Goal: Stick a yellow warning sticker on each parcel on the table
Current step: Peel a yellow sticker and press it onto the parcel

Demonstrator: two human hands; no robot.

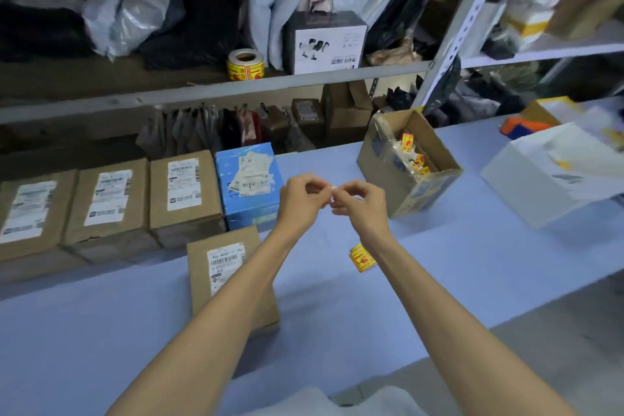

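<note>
My left hand (301, 196) and my right hand (360, 204) meet above the table, both pinching one small pale sticker piece (332, 194) between the fingertips. Its printed face is hidden. A small stack of yellow warning stickers (362, 258) lies on the blue table just under my right wrist. Three brown parcels (111, 199) with white labels stand in a row at the left, with a blue parcel (248, 179) beside them. One more brown parcel (224, 275) lies closer, partly under my left forearm.
An open cardboard box (407, 162) holding yellow stickers and backing scraps stands right of my hands. A white box (547, 176) sits at the far right. A roll of yellow stickers (245, 65) rests on the shelf (202, 91) behind, among bags and boxes.
</note>
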